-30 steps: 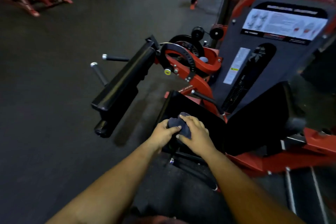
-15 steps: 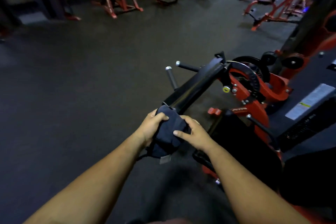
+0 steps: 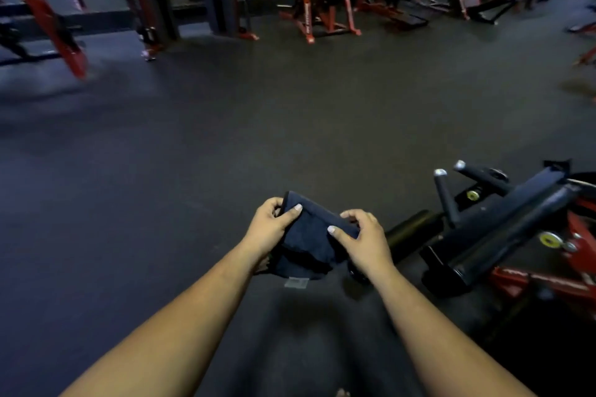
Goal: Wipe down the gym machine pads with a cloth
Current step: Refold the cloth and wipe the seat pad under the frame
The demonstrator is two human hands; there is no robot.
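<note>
- Rubber-dark floor (image 3: 290,113) – red-framed machines (image 3: 322,10) line the far side.
- Black padded arm (image 3: 503,222) at right, apart from the hands.
- Left hand (image 3: 271,229) and right hand (image 3: 364,238) both grip a dark cloth (image 3: 309,235).

This was a gym: red-framed machines (image 3: 325,13) stood in rows across the top of the frame on a dark rubber floor (image 3: 290,113), and a black-padded machine (image 3: 503,226) with handles sat at lower right.
</note>
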